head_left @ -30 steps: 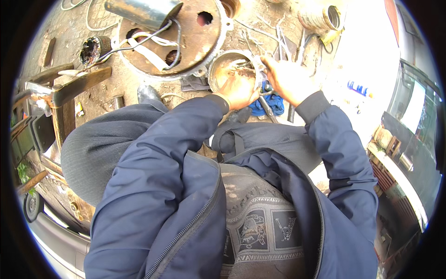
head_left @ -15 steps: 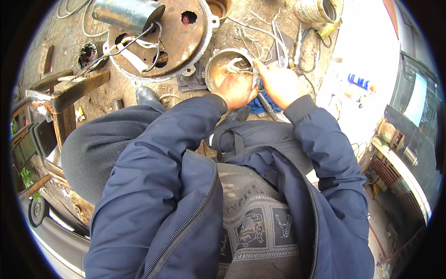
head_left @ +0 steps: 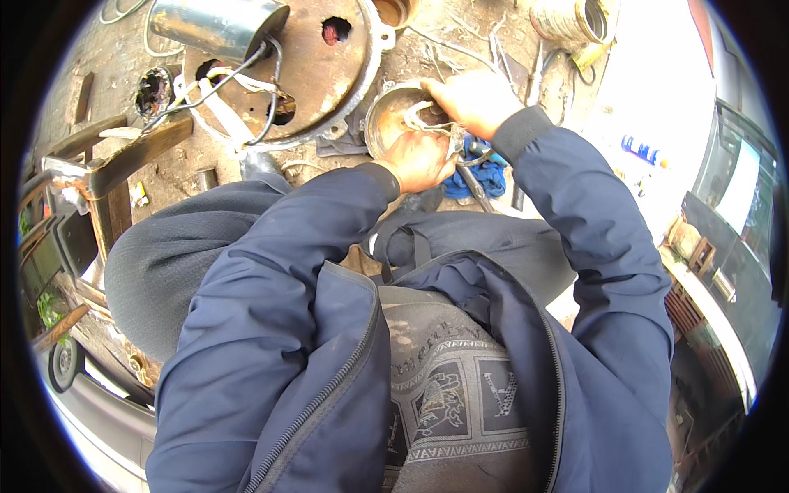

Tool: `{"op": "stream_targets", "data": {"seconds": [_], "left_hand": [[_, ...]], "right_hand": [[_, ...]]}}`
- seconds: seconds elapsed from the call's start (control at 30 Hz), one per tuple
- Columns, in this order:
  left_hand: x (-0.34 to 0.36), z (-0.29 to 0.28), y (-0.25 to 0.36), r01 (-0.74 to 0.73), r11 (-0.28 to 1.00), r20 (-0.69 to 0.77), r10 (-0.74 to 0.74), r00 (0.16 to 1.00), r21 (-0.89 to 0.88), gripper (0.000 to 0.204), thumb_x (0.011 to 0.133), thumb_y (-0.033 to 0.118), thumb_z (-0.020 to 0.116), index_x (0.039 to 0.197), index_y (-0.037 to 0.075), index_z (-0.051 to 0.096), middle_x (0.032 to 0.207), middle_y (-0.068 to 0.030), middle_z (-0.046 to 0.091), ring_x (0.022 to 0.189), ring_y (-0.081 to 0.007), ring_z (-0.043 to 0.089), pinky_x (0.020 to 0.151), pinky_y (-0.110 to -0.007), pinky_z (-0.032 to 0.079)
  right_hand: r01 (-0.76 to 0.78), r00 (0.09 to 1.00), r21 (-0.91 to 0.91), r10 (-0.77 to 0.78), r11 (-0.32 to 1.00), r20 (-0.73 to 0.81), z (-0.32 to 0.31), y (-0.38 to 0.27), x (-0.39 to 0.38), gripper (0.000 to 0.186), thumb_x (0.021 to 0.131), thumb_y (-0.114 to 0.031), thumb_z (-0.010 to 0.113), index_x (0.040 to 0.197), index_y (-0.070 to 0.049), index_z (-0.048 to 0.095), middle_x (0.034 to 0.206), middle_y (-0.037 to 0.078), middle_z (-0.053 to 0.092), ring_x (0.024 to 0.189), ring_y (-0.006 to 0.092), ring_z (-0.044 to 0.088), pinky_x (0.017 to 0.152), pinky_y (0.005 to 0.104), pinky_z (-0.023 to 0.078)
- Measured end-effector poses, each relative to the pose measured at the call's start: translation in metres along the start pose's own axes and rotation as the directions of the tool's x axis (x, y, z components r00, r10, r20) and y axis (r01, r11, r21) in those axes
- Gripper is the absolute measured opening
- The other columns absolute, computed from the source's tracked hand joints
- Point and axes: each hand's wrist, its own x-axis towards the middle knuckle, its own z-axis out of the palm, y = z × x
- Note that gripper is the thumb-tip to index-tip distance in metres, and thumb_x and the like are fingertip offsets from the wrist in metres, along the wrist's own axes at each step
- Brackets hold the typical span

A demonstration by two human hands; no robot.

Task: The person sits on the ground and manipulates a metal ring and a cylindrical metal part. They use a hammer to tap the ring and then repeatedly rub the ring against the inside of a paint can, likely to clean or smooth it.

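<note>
A round metal housing point(head_left: 377, 123), rusty inside, tips its open mouth toward me, with pale sleeved wires point(head_left: 421, 117) curling out of it. My left hand point(head_left: 417, 162) is closed at its lower rim, by the wire ends; what the fingers pinch is hidden. Across the housing's upper right rim lies my right hand point(head_left: 477, 100), fingers curled and washed out by glare, so its grip cannot be made out. Just below the hands are a blue cloth point(head_left: 485, 177) and a dark rod-shaped tool point(head_left: 474, 187).
To the left lies a large rusty round plate point(head_left: 316, 70) with holes, carrying a dark cylinder point(head_left: 218, 29) with cables. A wooden frame point(head_left: 144, 156) stands at far left. A rusty can point(head_left: 567, 20) and a blue-banded tube point(head_left: 641, 149) are on the right.
My right hand has moved up and left, away from the left fingers to the housing's upper rim, its elbow swinging outward. More of the blue cloth shows. My left hand has barely moved.
</note>
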Motion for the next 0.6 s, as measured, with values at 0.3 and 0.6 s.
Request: {"op": "stream_targets", "data": {"seconds": [0.3,0.6], "left_hand": [[-0.001,0.004,-0.005,-0.010,1.000,-0.011,0.010,1.000,-0.030,0.034,0.093,0.032,0.070,0.085,-0.001,0.068,0.078,-0.0239,0.071,0.076,-0.0420,0.074,0.072,-0.051,0.059],[-0.011,0.011,-0.015,-0.237,0.962,0.020,0.237,0.971,0.136,0.028,0.089,0.032,0.070,0.095,0.005,0.070,0.075,-0.0159,0.067,0.068,-0.0376,0.070,0.069,-0.049,0.058]], "right_hand": [[0.066,0.992,-0.035,-0.062,0.997,0.109,-0.009,0.012,0.001,0.034,0.102,-0.019,0.057,0.133,-0.010,0.069,0.084,0.015,0.072,0.081,0.0369,0.072,0.072,0.0491,0.057],[0.170,0.979,0.049,-0.175,0.984,0.107,-0.001,0.037,0.021,0.033,0.104,-0.023,0.055,0.131,-0.016,0.074,0.097,0.017,0.077,0.092,0.0391,0.075,0.081,0.0502,0.059]]}}
